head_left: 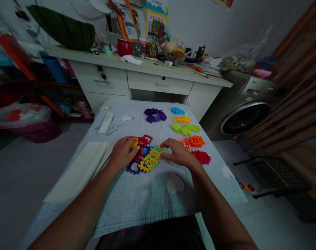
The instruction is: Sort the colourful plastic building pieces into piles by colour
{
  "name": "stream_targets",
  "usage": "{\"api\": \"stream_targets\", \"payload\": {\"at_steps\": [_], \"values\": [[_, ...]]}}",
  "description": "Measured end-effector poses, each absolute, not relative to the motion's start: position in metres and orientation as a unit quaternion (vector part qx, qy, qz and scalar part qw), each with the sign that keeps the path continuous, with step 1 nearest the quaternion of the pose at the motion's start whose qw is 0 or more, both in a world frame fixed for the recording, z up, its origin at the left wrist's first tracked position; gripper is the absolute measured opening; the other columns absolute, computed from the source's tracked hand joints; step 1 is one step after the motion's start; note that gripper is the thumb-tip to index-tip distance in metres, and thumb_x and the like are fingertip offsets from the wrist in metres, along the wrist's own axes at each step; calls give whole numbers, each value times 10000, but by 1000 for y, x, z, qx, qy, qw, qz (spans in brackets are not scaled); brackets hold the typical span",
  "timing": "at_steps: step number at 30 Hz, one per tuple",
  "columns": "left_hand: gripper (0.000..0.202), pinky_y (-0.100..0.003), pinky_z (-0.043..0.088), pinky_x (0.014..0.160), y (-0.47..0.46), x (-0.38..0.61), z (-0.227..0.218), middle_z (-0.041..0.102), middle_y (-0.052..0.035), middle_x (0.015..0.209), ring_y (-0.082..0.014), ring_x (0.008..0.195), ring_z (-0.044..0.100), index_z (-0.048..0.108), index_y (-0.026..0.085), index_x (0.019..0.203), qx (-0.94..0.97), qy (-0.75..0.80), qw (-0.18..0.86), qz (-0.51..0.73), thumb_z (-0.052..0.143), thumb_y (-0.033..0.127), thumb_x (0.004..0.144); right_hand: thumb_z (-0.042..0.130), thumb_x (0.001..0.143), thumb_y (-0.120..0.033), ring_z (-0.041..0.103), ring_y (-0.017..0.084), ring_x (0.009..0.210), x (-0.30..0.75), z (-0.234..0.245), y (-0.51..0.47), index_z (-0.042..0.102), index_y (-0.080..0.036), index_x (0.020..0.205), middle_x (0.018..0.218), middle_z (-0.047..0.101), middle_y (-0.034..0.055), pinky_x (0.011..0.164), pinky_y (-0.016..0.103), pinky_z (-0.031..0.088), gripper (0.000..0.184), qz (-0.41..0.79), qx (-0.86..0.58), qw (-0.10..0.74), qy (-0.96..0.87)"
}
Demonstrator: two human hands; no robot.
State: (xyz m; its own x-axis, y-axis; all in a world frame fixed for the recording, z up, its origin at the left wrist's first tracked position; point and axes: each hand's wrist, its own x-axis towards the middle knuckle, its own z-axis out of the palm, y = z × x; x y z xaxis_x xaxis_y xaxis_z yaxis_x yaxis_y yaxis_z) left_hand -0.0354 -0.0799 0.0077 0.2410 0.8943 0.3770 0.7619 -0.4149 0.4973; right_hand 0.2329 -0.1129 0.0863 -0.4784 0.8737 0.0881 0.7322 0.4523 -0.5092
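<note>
A loose pile of toothed plastic pieces (150, 159) in yellow, red, purple and blue lies mid-table between my hands. My left hand (123, 152) rests against the pile's left side, thumb apart from the fingers, by a yellow-orange piece (133, 143). At the right edge, my right hand (179, 152) curves with a gap between thumb and fingers, close to a green piece. Sorted by colour, more pieces lie beyond and to the right: purple gears (155, 115), blue (178, 111), yellow (182, 119), green (186, 129), orange (195, 141) and red (201, 157).
A pale cloth (152, 201) covers the table. On its left lie a white box (106, 123) and a folded cream sheet (77, 170). Behind stands a white desk (160, 81) with jars and a watermelon (66, 29). A washing machine (233, 104) and a chair (280, 173) are at right.
</note>
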Motion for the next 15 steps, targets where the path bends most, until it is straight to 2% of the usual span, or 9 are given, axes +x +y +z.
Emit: {"api": "stream_targets", "payload": {"at_steps": [3, 5, 9, 15], "values": [[451, -461, 401, 1054, -81, -35, 6, 608, -127, 1224, -277, 1177, 531, 596, 159, 1181, 781, 535, 105, 304, 445, 485, 909, 757, 764, -343, 524, 250, 1148, 209, 73, -114, 591, -170, 1196, 1220, 600, 116, 1011, 393, 382, 494, 204, -425, 146, -870], [444, -465, 403, 1052, -81, -35, 6, 606, -130, 1237, -279, 1180, 533, 591, 156, 1189, 783, 537, 103, 296, 449, 474, 912, 766, 753, -358, 508, 264, 1161, 202, 65, -114, 572, -167, 1238, 1246, 583, 124, 1023, 418, 370, 556, 200, -424, 137, -872], [404, -444, 415, 1039, -82, -34, 7, 613, -114, 1230, -265, 1168, 550, 577, 173, 1205, 785, 538, 98, 291, 481, 431, 910, 740, 784, -313, 526, 251, 1109, 201, 55, -111, 579, -145, 1228, 1208, 606, 121, 1001, 410, 384, 501, 195, -443, 168, -859], [351, -451, 419, 1031, -83, -34, 9, 625, -107, 1228, -262, 1166, 560, 578, 190, 1184, 794, 525, 106, 289, 499, 398, 913, 722, 783, -216, 529, 225, 1074, 202, 43, -108, 582, -182, 1173, 1149, 594, 88, 968, 383, 412, 416, 200, -457, 264, -825]]}}
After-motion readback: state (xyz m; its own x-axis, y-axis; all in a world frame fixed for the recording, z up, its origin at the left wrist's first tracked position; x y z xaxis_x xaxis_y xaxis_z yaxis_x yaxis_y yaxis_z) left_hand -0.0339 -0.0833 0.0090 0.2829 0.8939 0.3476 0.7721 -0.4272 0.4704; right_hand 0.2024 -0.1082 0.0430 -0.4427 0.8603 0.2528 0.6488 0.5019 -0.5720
